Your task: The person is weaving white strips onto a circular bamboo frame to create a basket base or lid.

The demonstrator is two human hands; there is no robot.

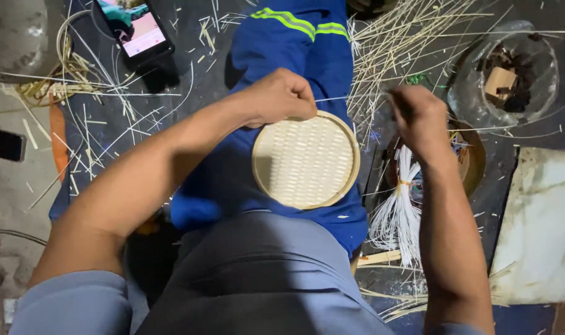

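Note:
A small round woven bamboo tray [307, 162] rests on my blue-trousered leg [298, 49]. My left hand [281, 96] is closed on its upper left rim. A thin pale strip [350, 98] runs from that hand across to my right hand [419, 115], which is closed on the strip's other end, to the right of the tray and blurred.
A tied bundle of white strips [399, 214] lies right of my leg. Loose bamboo slivers [406, 43] cover the dark floor. A lit phone [136, 31] sits upper left. A clear bag with scraps [508, 77] is upper right, a pale slab [542, 223] at right.

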